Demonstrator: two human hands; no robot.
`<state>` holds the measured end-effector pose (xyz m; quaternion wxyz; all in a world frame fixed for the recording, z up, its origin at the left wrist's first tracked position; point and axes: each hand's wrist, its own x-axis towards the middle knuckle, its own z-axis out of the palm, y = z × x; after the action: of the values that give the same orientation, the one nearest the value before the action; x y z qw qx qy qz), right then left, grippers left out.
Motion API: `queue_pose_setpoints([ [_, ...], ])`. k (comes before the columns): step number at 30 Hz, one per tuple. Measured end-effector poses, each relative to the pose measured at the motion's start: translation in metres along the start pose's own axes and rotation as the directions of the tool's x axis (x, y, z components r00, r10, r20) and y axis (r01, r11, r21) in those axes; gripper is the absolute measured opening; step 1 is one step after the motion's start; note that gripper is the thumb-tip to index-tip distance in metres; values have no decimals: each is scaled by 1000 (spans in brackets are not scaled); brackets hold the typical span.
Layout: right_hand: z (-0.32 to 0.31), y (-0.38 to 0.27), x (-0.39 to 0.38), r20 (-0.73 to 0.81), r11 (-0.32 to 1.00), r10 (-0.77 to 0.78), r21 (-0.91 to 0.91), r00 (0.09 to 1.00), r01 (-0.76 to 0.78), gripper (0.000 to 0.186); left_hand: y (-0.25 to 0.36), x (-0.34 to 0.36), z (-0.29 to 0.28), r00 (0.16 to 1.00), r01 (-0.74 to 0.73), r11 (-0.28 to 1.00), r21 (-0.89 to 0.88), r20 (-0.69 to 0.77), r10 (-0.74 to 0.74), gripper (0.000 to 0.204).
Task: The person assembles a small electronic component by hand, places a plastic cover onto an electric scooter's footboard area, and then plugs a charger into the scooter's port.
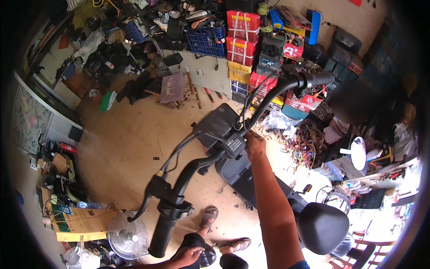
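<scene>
An electric scooter stands before me, its black handlebar (pixel 192 168) running from lower left to upper right. My right hand (pixel 255 147) is curled against the steering column, just below the handlebar clamp (pixel 233 144); its fingertips and anything in them are hidden. The near rubber grip (pixel 162 235) and brake lever (pixel 144 201) are untouched. Down by my dark-clothed knee, my left hand (pixel 191 255) has its fingers bent together, and I cannot make out whether something small is in them. A black box-shaped front part (pixel 218 122) sits ahead of the column. The black saddle (pixel 323 227) lies right of my forearm.
A standing fan (pixel 128 235) is at the lower left, beside a yellow cardboard box (pixel 83 223). Stacked red boxes (pixel 243 26) and a blue crate (pixel 207 41) line the back. A small low table (pixel 173 87) stands ahead. Tangled wires (pixel 299 148) lie right of the scooter.
</scene>
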<state>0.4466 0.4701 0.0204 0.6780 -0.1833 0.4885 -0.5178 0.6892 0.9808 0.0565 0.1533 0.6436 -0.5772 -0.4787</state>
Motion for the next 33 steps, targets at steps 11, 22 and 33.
queue_pose_setpoints([
  [11,-79,-46,-56,-461,949,-316,-147,829,280,9,-66,-72,-60,968,241,968,-67,95,-234,13],
  [22,-26,-78,-445,-168,886,-154,-460,974,61,22,246,-8,-115,969,-213,957,-196,87,233,22],
  [33,-27,-282,-628,519,574,-299,-573,801,585,34,469,-78,-120,642,-741,616,-269,-12,767,55],
])
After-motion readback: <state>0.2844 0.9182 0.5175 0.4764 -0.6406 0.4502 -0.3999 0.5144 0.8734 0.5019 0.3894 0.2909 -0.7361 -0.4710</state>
